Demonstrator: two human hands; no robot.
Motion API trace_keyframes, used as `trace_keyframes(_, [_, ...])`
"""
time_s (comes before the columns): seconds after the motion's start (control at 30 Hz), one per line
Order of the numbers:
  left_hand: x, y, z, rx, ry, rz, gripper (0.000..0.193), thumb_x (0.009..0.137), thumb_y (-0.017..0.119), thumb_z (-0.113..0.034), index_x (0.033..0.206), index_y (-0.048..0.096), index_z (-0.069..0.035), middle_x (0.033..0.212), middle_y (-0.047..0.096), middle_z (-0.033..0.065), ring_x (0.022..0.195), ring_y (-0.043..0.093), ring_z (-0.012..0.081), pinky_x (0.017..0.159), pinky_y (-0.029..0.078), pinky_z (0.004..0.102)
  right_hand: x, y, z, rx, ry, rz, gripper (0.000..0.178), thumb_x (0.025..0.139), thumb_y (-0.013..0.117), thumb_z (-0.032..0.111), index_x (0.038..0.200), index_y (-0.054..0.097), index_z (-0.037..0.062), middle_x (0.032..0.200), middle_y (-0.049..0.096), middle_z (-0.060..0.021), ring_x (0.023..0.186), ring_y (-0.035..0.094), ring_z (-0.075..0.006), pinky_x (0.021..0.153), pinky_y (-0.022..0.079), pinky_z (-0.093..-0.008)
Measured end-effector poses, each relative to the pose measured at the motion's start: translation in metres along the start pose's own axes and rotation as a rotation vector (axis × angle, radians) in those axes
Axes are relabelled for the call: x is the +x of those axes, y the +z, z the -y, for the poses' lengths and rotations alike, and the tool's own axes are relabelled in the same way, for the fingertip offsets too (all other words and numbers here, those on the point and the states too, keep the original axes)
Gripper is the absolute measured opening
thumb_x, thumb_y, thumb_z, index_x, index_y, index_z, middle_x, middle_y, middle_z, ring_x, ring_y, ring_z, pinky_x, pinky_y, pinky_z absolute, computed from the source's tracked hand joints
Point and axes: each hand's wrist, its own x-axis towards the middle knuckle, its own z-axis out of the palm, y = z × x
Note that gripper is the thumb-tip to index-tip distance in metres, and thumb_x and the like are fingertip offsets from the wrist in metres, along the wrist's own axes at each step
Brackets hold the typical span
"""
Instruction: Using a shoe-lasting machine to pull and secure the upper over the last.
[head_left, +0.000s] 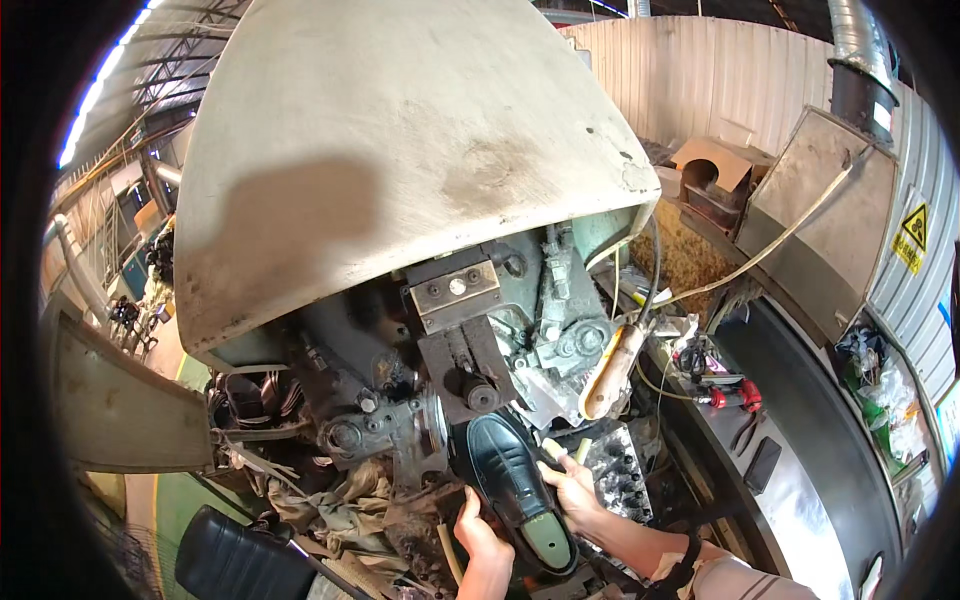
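A black leather loafer (497, 452) points toe-up toward the machine, with a green last (548, 538) showing at its heel opening. Its toe lies just below the dark block (468, 370) of the machine; whether they touch, I cannot tell. My right hand (574, 492) grips the shoe's right side, its thumb against the upper. Pale yellow covers (552, 449) sit on its fingertips. Beside the shoe's left edge is my left hand (484, 540), open, with one digit stretched upward and apart from the leather. Its other fingers are partly hidden.
The large pale machine hood (400, 150) overhangs the work. A wooden-handled tool (612, 375) hangs at right. On the metal bench (790, 510) lie pliers (745, 432) and a dark phone-like slab (763, 465). Crumpled cloth (345, 515) and a black seat (240, 560) are at left.
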Motion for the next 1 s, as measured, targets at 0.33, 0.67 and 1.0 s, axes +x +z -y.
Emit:
trace_keyframes(0.33, [0.022, -0.007, 0.020, 0.029, 0.331, 0.048, 0.032, 0.102, 0.061, -0.030, 0.094, 0.066, 0.001, 0.094, 0.069, 0.0055, 0.081, 0.063, 0.0159, 0.074, 0.051, 0.0301, 0.018, -0.010, -0.021, -0.053, -0.150, -0.003, 0.081, 0.093, 0.069, 0.002, 0.155, 0.017, 0.0036, 0.096, 0.073, -0.0146, 0.078, 0.068, -0.0158, 0.070, 0.057, -0.0308])
trace_keyframes(0.67, [0.023, -0.005, 0.020, -0.015, 0.250, -0.029, 0.033, 0.102, 0.060, -0.030, 0.103, 0.067, 0.003, 0.101, 0.070, 0.0089, 0.085, 0.067, 0.0204, 0.075, 0.055, 0.0346, 0.009, 0.004, -0.006, -0.092, -0.081, -0.031, 0.078, 0.093, 0.070, 0.006, 0.155, 0.022, 0.0101, 0.095, 0.072, -0.0142, 0.078, 0.069, -0.0171, 0.068, 0.058, -0.0316])
trace_keyframes(1.0, [0.027, -0.017, 0.009, -0.063, 0.013, 0.123, 0.041, 0.102, 0.057, -0.038, 0.114, 0.065, 0.000, 0.109, 0.070, 0.0090, 0.088, 0.069, 0.0233, 0.076, 0.056, 0.0375, 0.004, -0.020, 0.007, -0.259, 0.005, 0.071, 0.074, 0.097, 0.068, 0.017, 0.154, 0.022, 0.0111, 0.098, 0.071, -0.0136, 0.076, 0.069, -0.0176, 0.066, 0.058, -0.0307])
